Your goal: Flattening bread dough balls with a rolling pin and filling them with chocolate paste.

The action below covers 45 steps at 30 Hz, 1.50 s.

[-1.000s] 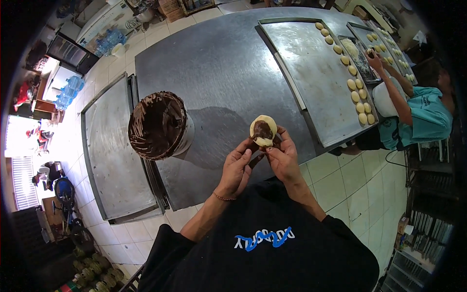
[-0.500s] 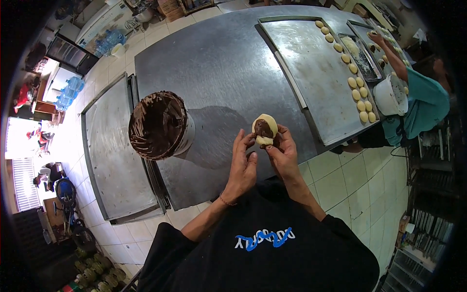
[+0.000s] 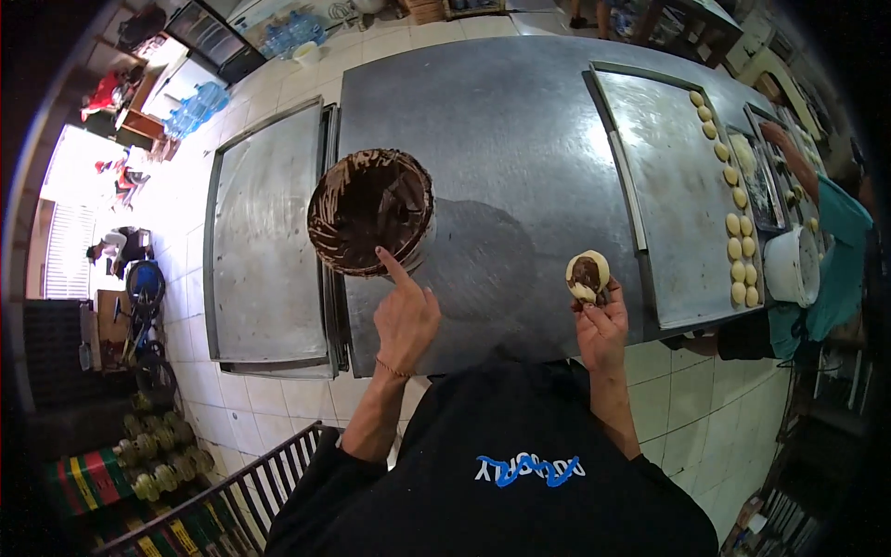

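Note:
My left hand [image 3: 405,320] is at the near rim of a bucket [image 3: 357,209] coated inside with brown chocolate-like paste. Its index finger is stretched to the rim, the others are partly bent, and it holds nothing. My right hand [image 3: 600,330] is shut on a flattened pale dough piece [image 3: 598,269], which has a patch of brown paste in its middle, held above the steel table [image 3: 501,125] to the right of the bucket.
Trays [image 3: 260,241] lie left. A tray of dough rounds [image 3: 668,223] lies right, beside a white tub [image 3: 791,265] and a floury pan [image 3: 754,186]. A co-worker in teal [image 3: 831,269] works there. A railing [image 3: 237,492] stands at lower left; a bicycle [image 3: 146,325] is at far left.
My left hand has left the dough and moved left to the bucket's rim. My right hand keeps the dough. The camera view has shifted, so the table sits further right in the picture.

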Available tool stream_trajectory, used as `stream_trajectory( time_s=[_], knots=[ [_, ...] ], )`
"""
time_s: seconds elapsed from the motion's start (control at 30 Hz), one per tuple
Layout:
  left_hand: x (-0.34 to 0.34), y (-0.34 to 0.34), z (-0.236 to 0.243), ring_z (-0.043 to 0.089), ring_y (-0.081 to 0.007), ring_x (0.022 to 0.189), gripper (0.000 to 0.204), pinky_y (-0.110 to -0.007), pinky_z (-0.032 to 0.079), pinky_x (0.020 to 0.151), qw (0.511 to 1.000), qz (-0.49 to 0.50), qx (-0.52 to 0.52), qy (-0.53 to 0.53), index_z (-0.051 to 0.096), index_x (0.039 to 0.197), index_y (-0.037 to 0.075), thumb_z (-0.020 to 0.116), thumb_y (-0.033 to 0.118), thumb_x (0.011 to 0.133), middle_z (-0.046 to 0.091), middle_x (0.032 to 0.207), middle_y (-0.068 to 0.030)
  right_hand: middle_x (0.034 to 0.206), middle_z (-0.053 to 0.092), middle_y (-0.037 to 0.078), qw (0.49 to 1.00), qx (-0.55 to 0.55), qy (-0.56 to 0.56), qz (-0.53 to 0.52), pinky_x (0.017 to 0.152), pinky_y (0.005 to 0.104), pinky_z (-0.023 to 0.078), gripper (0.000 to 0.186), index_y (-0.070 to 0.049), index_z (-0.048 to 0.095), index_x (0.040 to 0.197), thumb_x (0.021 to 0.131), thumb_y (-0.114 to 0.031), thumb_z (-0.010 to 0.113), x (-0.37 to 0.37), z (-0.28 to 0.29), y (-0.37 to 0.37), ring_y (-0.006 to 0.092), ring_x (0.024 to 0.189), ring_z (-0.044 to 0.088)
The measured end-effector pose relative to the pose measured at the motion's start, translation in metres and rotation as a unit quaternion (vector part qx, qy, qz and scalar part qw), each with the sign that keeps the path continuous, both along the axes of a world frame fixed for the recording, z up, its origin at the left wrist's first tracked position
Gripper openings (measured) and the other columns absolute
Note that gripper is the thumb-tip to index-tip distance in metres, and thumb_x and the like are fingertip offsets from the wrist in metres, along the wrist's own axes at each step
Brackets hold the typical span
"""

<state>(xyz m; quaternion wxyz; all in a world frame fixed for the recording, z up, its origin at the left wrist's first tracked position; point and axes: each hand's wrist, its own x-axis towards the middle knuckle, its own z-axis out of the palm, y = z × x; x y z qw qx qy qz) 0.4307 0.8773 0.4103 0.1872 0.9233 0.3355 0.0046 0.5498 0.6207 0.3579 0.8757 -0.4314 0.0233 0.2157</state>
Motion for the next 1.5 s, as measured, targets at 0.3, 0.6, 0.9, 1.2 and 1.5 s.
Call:
stream_trajectory(
  time_s=[0.3, 0.6, 0.9, 1.2, 1.5],
  knots=[
    [0.004, -0.037, -0.021, 0.065, -0.0269, 0.068, 0.06, -0.038, 0.051, 0.064, 0.901, -0.369, 0.052, 0.223, 0.035, 0.144, 0.008, 0.057, 0.02, 0.09, 0.066, 0.08, -0.0135, 0.126, 0.048, 0.014, 0.998, 0.018, -0.002, 0.062, 0.091, 0.0343, 0.048, 0.053, -0.006, 0.036, 0.132, 0.083, 0.009, 0.051, 0.01, 0.007, 0.015, 0.0226, 0.111, 0.054],
    [0.023, -0.033, 0.008, 0.061, -0.0298, 0.062, 0.073, -0.038, 0.051, 0.064, 0.935, -0.001, -0.191, -0.299, 0.021, 0.143, -0.01, 0.058, 0.019, 0.088, 0.065, 0.079, -0.0181, 0.126, 0.049, 0.013, 0.999, 0.034, 0.009, 0.035, 0.091, 0.0348, 0.048, 0.054, -0.006, 0.035, 0.134, 0.083, 0.009, 0.047, 0.002, 0.015, 0.002, 0.0225, 0.111, 0.053],
    [0.025, -0.027, 0.049, 0.067, -0.0294, 0.075, 0.046, -0.039, 0.052, 0.064, 0.882, -0.416, 0.057, 0.211, 0.052, 0.121, -0.006, 0.061, 0.022, 0.086, 0.067, 0.087, -0.0172, 0.125, 0.048, 0.015, 0.997, 0.024, 0.002, 0.067, 0.09, 0.0348, 0.048, 0.055, -0.006, 0.035, 0.134, 0.082, 0.008, 0.048, 0.0, 0.015, 0.01, 0.0231, 0.109, 0.053],
    [0.032, -0.015, 0.004, 0.05, -0.011, 0.064, 0.041, -0.032, 0.047, 0.067, 0.495, 0.023, -0.796, -0.348, 0.043, 0.138, 0.008, 0.046, 0.013, 0.097, 0.06, 0.09, -0.0034, 0.126, 0.047, 0.014, 0.997, 0.074, -0.003, 0.013, 0.09, 0.0359, 0.047, 0.054, -0.006, 0.035, 0.135, 0.084, 0.007, 0.047, 0.0, 0.032, 0.008, 0.0225, 0.107, 0.053],
    [0.021, -0.018, -0.017, 0.047, -0.0109, 0.07, 0.044, -0.03, 0.045, 0.069, 0.309, 0.123, -0.859, -0.39, 0.035, 0.144, 0.01, 0.04, 0.015, 0.1, 0.057, 0.096, -0.0039, 0.127, 0.047, 0.012, 0.997, 0.076, 0.029, 0.021, 0.089, 0.0357, 0.047, 0.053, -0.006, 0.035, 0.135, 0.085, 0.006, 0.047, -0.001, 0.026, 0.004, 0.022, 0.111, 0.051]
  ],
)
